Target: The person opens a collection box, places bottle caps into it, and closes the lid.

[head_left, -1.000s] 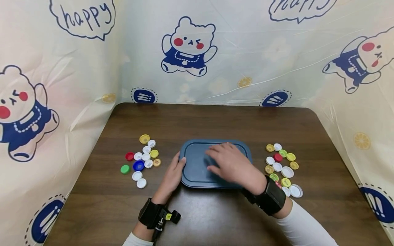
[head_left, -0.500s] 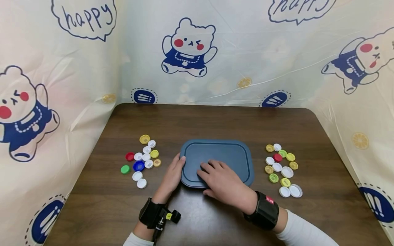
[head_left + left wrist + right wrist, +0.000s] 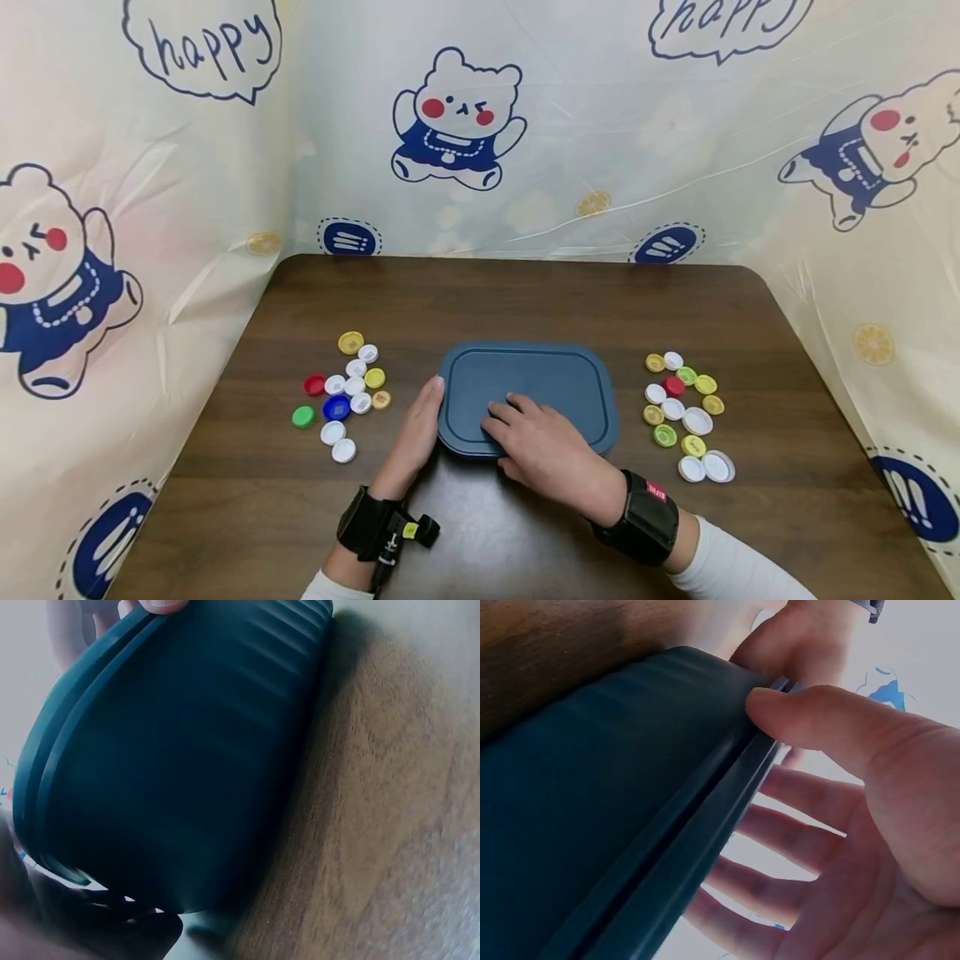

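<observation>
A blue-grey box (image 3: 172,765) with rounded corners stands on the table, its flat lid (image 3: 540,367) on top. My left hand (image 3: 414,433) rests along the box's left end, fingers extended; in the left wrist view its dark fingers (image 3: 112,922) lie by that end. On the front left part of the lid lie the spread fingers of my right hand (image 3: 547,458). The right wrist view shows those fingers fairly straight over the lid and the right thumb (image 3: 780,716) touching the lid's rim near a corner. The box's contents are hidden.
Loose bottle caps in white, yellow, red, green and blue lie left of the box, among them a blue cap (image 3: 337,407). More caps lie to its right, including a red cap (image 3: 673,386). A printed curtain (image 3: 570,125) surrounds the brown table (image 3: 480,300).
My right hand has come down from above the lid to its front left part, thumb at the rim. The left thumb has drawn back from the lid's top to its left edge.
</observation>
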`<state>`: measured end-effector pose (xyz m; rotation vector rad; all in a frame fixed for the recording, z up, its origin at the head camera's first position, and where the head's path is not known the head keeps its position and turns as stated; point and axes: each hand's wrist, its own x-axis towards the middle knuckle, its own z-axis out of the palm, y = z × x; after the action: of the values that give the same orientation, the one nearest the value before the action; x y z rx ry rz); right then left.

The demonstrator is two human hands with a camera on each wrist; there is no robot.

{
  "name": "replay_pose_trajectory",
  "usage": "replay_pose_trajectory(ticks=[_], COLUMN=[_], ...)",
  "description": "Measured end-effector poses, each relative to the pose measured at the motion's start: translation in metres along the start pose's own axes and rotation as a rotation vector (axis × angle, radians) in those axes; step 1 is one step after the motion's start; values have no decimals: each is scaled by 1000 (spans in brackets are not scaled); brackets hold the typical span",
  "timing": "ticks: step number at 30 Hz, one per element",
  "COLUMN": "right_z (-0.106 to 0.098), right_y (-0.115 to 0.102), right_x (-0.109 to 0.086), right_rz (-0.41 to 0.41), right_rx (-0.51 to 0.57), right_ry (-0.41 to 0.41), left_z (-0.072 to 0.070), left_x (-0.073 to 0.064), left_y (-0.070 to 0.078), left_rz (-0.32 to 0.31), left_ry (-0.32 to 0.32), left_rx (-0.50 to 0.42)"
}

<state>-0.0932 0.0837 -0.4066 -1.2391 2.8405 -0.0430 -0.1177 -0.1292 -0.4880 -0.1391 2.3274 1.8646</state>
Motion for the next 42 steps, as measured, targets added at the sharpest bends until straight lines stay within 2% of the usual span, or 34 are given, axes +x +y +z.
replay_pose_trajectory(ticks=[3,7,10,13,14,17,21,22,27,33,35,38,42], right_z=[-1,-5,-13,-21,-24,-34,-47,-50,-66,-85,-89,-91,-86], right_y=[0,0,3,9,11,19,29,33,56,109,132,163,203], right_x=[-2,-4,-4,-3,-2,0,3,3,7,2,-2,-9,-26], right_rz=[-5,-26,-48,-57,-52,-23,30,39,97,231,294,432,676], right_rx=[11,21,56,114,138,188,237,248,314,385,401,445,576], right_ry=[39,100,191,302,335,390,401,403,471,634,663,679,654], left_z=[0,0,0,0,0,1,2,2,3,7,8,8,8], left_x=[0,0,-1,-1,-1,1,3,3,4,4,5,6,6], left_y=[0,-1,-2,-2,-3,-3,-4,-5,-7,-6,-5,-5,-7], left_rz=[18,79,120,131,125,97,47,32,48,49,50,60,61], left_ry=[6,-2,-34,-63,-56,-8,25,22,9,26,27,21,21], left_rx=[-22,-99,-180,-241,-242,-112,71,75,97,122,119,116,112])
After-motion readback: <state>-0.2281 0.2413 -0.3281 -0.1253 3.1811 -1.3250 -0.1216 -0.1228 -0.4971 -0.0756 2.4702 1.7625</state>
